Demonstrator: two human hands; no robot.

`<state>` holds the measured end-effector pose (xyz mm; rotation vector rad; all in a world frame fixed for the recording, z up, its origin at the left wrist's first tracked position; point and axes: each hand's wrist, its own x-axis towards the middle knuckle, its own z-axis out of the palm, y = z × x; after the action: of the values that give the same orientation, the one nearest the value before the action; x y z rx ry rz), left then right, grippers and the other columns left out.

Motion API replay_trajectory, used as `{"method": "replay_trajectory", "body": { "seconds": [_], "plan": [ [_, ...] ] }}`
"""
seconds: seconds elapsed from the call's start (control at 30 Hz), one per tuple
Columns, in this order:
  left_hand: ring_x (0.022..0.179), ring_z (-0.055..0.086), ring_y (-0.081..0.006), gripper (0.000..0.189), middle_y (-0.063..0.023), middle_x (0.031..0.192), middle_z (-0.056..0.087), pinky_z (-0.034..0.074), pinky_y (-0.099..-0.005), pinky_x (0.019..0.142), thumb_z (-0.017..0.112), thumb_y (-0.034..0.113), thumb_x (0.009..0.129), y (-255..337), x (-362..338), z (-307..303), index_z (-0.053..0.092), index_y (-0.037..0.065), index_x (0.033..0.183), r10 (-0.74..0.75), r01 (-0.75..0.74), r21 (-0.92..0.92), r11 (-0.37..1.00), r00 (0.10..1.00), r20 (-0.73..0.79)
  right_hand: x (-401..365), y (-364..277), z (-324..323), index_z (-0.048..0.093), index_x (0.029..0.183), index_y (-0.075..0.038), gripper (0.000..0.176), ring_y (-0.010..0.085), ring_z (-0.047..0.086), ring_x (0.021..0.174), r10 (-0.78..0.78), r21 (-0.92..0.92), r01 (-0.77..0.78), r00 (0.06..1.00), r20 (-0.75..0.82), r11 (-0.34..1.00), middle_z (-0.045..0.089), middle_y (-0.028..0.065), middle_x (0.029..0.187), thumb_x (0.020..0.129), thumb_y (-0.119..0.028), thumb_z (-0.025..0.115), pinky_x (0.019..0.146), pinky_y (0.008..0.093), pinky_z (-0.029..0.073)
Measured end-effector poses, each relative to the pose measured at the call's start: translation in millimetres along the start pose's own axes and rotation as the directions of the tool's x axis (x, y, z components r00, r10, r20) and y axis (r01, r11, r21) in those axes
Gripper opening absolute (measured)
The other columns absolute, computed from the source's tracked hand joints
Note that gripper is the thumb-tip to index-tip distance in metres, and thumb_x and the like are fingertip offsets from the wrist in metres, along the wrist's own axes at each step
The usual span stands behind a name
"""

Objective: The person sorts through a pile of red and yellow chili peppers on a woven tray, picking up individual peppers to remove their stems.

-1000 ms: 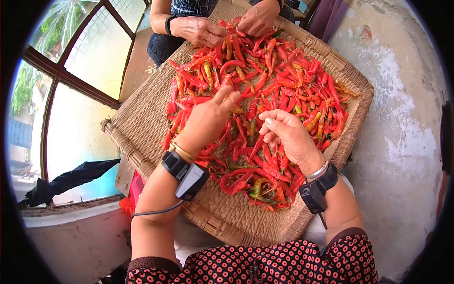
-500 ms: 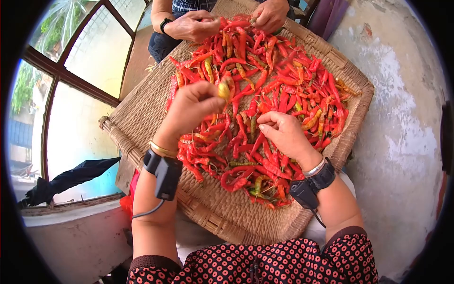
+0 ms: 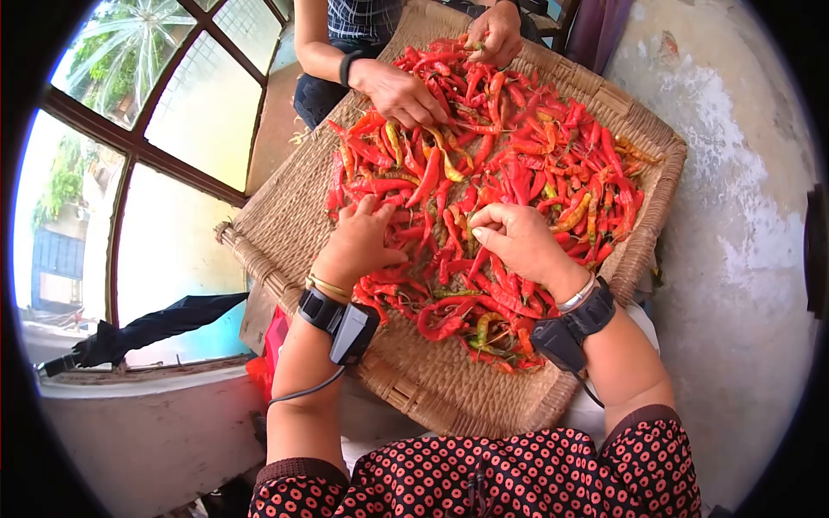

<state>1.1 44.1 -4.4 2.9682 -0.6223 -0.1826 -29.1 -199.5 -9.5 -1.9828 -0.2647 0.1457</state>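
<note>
Red chili peppers point(image 3: 518, 177), with some yellow and greenish ones among them, cover much of a woven tray point(image 3: 432, 371). My left hand point(image 3: 358, 242) is over the left part of the peppers, its fingers apart and nothing visible in it. To the right, my right hand point(image 3: 518, 242) hovers over the middle of the pile, thumb and forefinger pinched together on something too small to make out. A yellow pepper point(image 3: 449, 166) lies near the co-worker's hand.
Across the tray, a co-worker's one hand point(image 3: 401, 93) touches the peppers and the other hand point(image 3: 495, 33) is at the far edge. A window point(image 3: 194, 108) and a black umbrella point(image 3: 164, 328) are at the left, a wall point(image 3: 725, 216) at the right.
My left hand has let go of a yellowish pepper, opened and moved down onto the peppers. One hand of the co-worker has come nearer over the pile. The view has shifted slightly.
</note>
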Motion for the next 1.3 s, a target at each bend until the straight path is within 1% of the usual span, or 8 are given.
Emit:
{"method": "replay_trajectory", "body": {
  "seconds": [0.13, 0.3, 0.43, 0.53, 0.7, 0.77, 0.9, 1.3],
  "plan": [
    [0.105, 0.049, -0.0330, 0.045, -0.0161, 0.113, 0.050, 0.042, -0.0425, 0.089, 0.063, 0.013, 0.065, -7, -10, 13, 0.056, 0.008, 0.109, 0.305, -0.302, 0.043, 0.952, 0.948, -0.088, -3, -5, -4, 0.063, 0.089, 0.000, 0.015, 0.0099, 0.058, 0.068, 0.010, -0.041, -0.008, 0.999, 0.051, 0.999, 0.063, 0.0055, 0.076, 0.080, -0.011, 0.059, 0.065, 0.0259, 0.047],
    [0.101, 0.053, -0.0296, 0.031, -0.0100, 0.113, 0.053, 0.045, -0.0366, 0.085, 0.059, 0.005, 0.066, -5, -37, -3, 0.064, 0.009, 0.096, 0.256, -0.256, -0.106, 0.961, 0.967, -0.011, -3, 1, -3, 0.063, 0.088, 0.000, 0.016, 0.0124, 0.059, 0.068, -0.025, -0.049, 0.027, 0.999, 0.036, 0.998, 0.064, 0.0070, 0.075, 0.079, -0.014, 0.060, 0.065, 0.0276, 0.047],
    [0.085, 0.058, -0.0289, 0.025, -0.0098, 0.092, 0.058, 0.047, -0.0369, 0.074, 0.059, 0.003, 0.066, -11, -45, -23, 0.063, 0.006, 0.090, 0.343, -0.330, -0.314, 0.890, 0.939, -0.013, -4, -1, -4, 0.063, 0.088, 0.000, 0.018, 0.0153, 0.061, 0.069, -0.028, -0.074, 0.031, 0.999, 0.045, 0.997, 0.064, 0.0083, 0.074, 0.079, -0.015, 0.061, 0.065, 0.0291, 0.047],
    [0.082, 0.061, -0.0270, 0.018, -0.0120, 0.095, 0.059, 0.048, -0.0312, 0.072, 0.064, 0.007, 0.074, -16, -47, -30, 0.063, 0.003, 0.092, 0.065, -0.077, -0.578, 0.812, 0.997, -0.042, -4, -1, -4, 0.063, 0.088, 0.000, 0.018, 0.0164, 0.062, 0.069, -0.049, -0.073, 0.052, 0.998, 0.040, 0.996, 0.065, 0.0092, 0.074, 0.079, -0.016, 0.061, 0.064, 0.0297, 0.047],
    [0.097, 0.058, -0.0183, 0.027, -0.0117, 0.112, 0.057, 0.046, -0.0288, 0.084, 0.062, 0.008, 0.079, -23, -40, -35, 0.062, 0.003, 0.106, 0.060, -0.114, -0.413, 0.904, 0.988, -0.142, -4, -2, -5, 0.063, 0.086, -0.001, 0.019, 0.0207, 0.062, 0.069, -0.064, -0.064, 0.067, 0.997, 0.041, 0.996, 0.064, 0.0108, 0.073, 0.078, -0.018, 0.061, 0.064, 0.0324, 0.048],
    [0.084, 0.061, -0.0224, 0.021, -0.0128, 0.100, 0.059, 0.048, -0.0301, 0.071, 0.061, 0.011, 0.080, -21, -35, -36, 0.063, 0.003, 0.100, 0.072, -0.236, -0.477, 0.846, 0.939, -0.337, -4, -1, -6, 0.063, 0.084, -0.002, 0.019, 0.0243, 0.063, 0.070, -0.068, -0.053, 0.070, 0.997, 0.030, 0.996, 0.064, 0.0121, 0.073, 0.077, -0.020, 0.061, 0.065, 0.0352, 0.048],
    [0.061, 0.056, -0.0064, 0.020, -0.0016, 0.073, 0.060, 0.044, -0.0208, 0.055, 0.059, 0.010, 0.083, -25, -23, -38, 0.063, -0.001, 0.099, -0.210, 0.117, -0.802, 0.586, 0.978, -0.010, -4, 0, -5, 0.063, 0.083, -0.003, 0.019, 0.0256, 0.062, 0.070, -0.065, -0.066, 0.067, 0.998, 0.020, 0.996, 0.063, 0.0127, 0.073, 0.076, -0.021, 0.062, 0.064, 0.0357, 0.048],
    [0.047, 0.044, -0.0038, 0.027, 0.0019, 0.062, 0.055, 0.034, -0.0185, 0.044, 0.050, 0.026, 0.092, -16, 64, -46, 0.061, 0.003, 0.083, -0.254, 0.155, -0.957, 0.246, 0.963, 0.090, -4, 2, -1, 0.063, 0.083, -0.005, 0.020, 0.0291, 0.061, 0.074, -0.100, -0.126, 0.104, 0.994, 0.035, 0.987, 0.063, 0.0120, 0.076, 0.076, -0.024, 0.061, 0.066, 0.0394, 0.048]
  ]
}}
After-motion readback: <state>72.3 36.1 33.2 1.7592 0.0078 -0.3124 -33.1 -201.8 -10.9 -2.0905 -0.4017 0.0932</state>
